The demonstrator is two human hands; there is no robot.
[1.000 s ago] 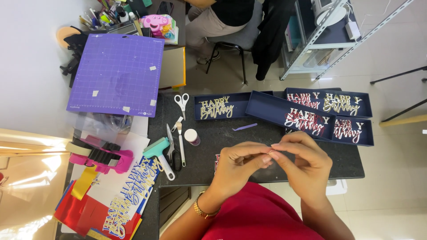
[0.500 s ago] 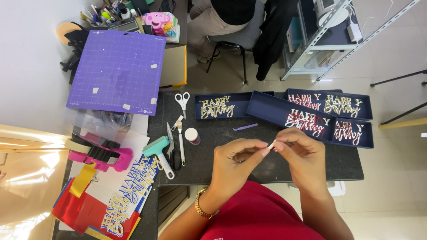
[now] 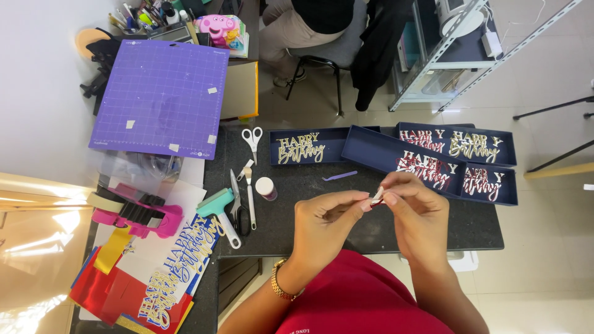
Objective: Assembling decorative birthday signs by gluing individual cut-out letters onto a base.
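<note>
Both hands meet above the near part of the dark table (image 3: 433,232). The left hand (image 3: 325,219) is curled, its thumb and forefinger pinched on a small white-and-red piece (image 3: 376,196) (too small to identify further). The right hand (image 3: 417,213) is likewise closed, its fingertips gripping the same piece from the opposite side, so the piece sits between the two sets of fingertips, raised off the table surface.

Just beyond the right hand lies a dark blue tray (image 3: 377,148) holding a red cut-out lettering piece; two further blue trays (image 3: 504,148) with similar lettering lie beyond and to the right of it. Beyond the left hand is another blue tray (image 3: 291,162) containing gold lettering, and a thin purple strip (image 3: 340,175) lies between that tray and the hands.

To the left of the left hand stand a small white-capped jar (image 3: 266,187), a teal roller (image 3: 218,207) and white-handled scissors (image 3: 252,137). Well beyond these lies a purple cutting mat (image 3: 161,99).
</note>
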